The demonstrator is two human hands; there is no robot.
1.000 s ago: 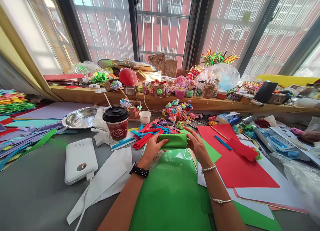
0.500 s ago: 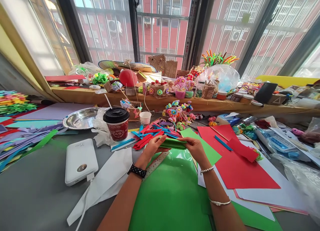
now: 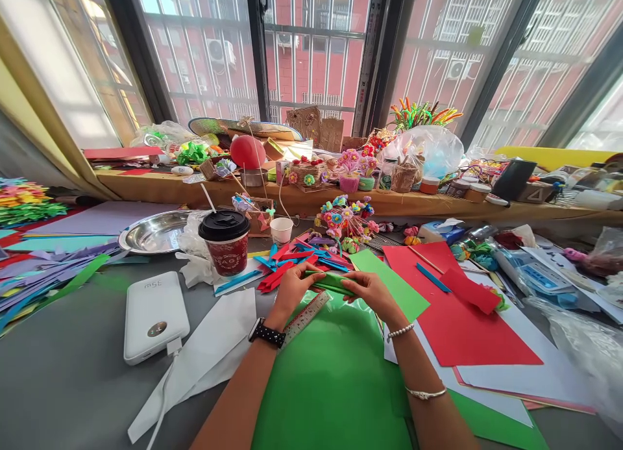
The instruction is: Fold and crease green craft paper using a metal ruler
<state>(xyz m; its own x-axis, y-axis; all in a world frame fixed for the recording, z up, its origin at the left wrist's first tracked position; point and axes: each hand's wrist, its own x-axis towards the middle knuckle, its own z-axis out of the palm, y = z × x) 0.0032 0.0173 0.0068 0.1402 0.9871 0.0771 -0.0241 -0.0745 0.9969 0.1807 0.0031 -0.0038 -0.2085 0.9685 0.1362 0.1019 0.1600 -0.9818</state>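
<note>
Between my two hands is a narrow folded piece of green paper (image 3: 333,282), held up over a glossy green sheet (image 3: 331,378). My left hand (image 3: 295,287) pinches its left end, and my right hand (image 3: 370,292) pinches the right end. Below my left hand a clear ruler (image 3: 305,319) with red markings lies slanted on the green sheet. Just beyond my hands are red folded strips (image 3: 278,276) and blue strips (image 3: 267,263) in a loose pile. A light green sheet (image 3: 389,278) lies to the right of my right hand.
To the left stand a lidded coffee cup (image 3: 224,245) and a white power bank (image 3: 156,317) with its cable. A steel dish (image 3: 154,234) and a paper cup (image 3: 281,230) sit farther back. Red paper (image 3: 467,326) covers the right side. Crafts crowd the ledge (image 3: 204,191).
My hands have come closer together along the green paper, which now looks narrower and more tightly folded. The view has shifted slightly.
</note>
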